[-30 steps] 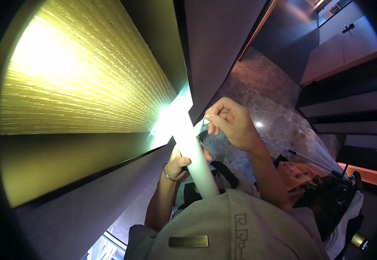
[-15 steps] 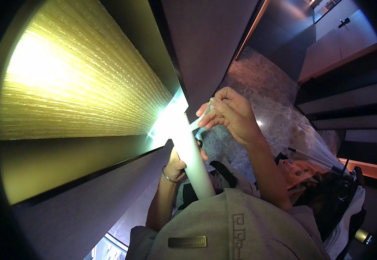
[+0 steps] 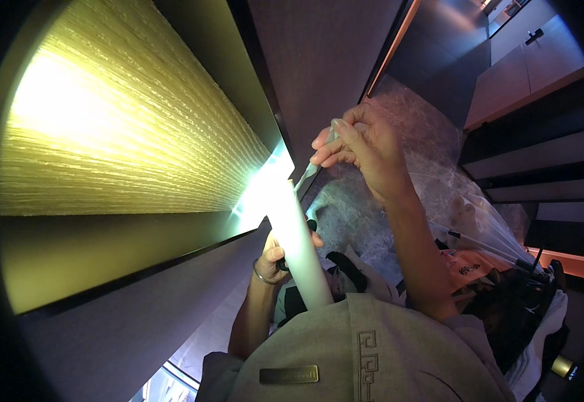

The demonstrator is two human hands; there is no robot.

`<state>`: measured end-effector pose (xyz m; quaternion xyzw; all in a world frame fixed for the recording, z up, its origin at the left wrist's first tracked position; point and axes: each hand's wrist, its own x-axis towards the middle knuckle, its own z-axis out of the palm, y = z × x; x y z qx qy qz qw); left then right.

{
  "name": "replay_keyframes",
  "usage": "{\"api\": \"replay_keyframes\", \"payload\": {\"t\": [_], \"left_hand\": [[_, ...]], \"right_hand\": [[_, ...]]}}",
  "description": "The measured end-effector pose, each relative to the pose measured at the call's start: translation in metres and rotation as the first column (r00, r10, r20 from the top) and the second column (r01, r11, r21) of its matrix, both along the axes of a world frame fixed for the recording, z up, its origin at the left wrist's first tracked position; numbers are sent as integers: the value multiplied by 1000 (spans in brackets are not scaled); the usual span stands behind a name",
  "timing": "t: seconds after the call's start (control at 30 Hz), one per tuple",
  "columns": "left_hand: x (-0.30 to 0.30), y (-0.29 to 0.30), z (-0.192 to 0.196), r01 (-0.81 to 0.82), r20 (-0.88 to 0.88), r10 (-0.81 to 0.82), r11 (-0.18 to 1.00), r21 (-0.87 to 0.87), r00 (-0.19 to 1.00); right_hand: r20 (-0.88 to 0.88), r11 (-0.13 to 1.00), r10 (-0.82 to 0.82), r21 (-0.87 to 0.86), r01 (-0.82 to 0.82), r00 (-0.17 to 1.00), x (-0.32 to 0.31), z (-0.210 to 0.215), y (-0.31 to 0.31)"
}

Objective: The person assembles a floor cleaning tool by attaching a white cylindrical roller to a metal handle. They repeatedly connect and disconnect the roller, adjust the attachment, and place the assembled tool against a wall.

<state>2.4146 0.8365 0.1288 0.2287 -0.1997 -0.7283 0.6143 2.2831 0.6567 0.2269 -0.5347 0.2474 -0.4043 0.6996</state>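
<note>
A long white roll or tube (image 3: 303, 258) slants up from my chest, its upper end washed out by bright light. My left hand (image 3: 270, 260) grips it partway up, thumb on the near left side and fingertips showing past its right side. Something dark beside those fingers is too hidden to name. A thin whitish strip (image 3: 306, 175) runs from the roll's top edge to my right hand (image 3: 367, 149). That hand pinches the strip's end between thumb and fingers, above and to the right of the roll.
On the left a glowing yellow ribbed panel (image 3: 124, 141) sits in a dark frame, close to the roll's top. A marble floor (image 3: 352, 214) lies below. To the right are an orange bag (image 3: 470, 268), a clear plastic umbrella (image 3: 490, 221) and dark shelving (image 3: 540, 157).
My right hand has moved up and slightly right, drawing the strip into a longer, narrower, twisted length. The left hand and roll stay in nearly the same place.
</note>
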Motion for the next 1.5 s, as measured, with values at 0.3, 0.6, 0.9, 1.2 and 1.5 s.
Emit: {"api": "replay_keyframes", "payload": {"t": [0.3, 0.6, 0.9, 1.2, 1.5], "left_hand": [[-5, -2, -8, 63, -42, -67, 995, -83, 997], [-3, -7, -7, 72, -6, -73, 987, -145, 997], [7, -11, -9, 199, -198, -269, 929, -312, 943], [-5, 9, 11, 171, -242, -186, 982, -81, 952], [-6, 21, -7, 162, -473, -268, 954, -253, 839]], "right_hand": [[68, 996, -36, -73, 41, 997, 7, 17, -15], [-324, 679, -82, -710, -185, 943, 5, 15, 18], [-413, 475, 34, -794, -379, 910, -17, 1, 5], [-451, 240, -32, -870, -431, 892, -24, 2, 7], [-492, 156, 15, -859, -488, 871, -21, -4, 10]]}}
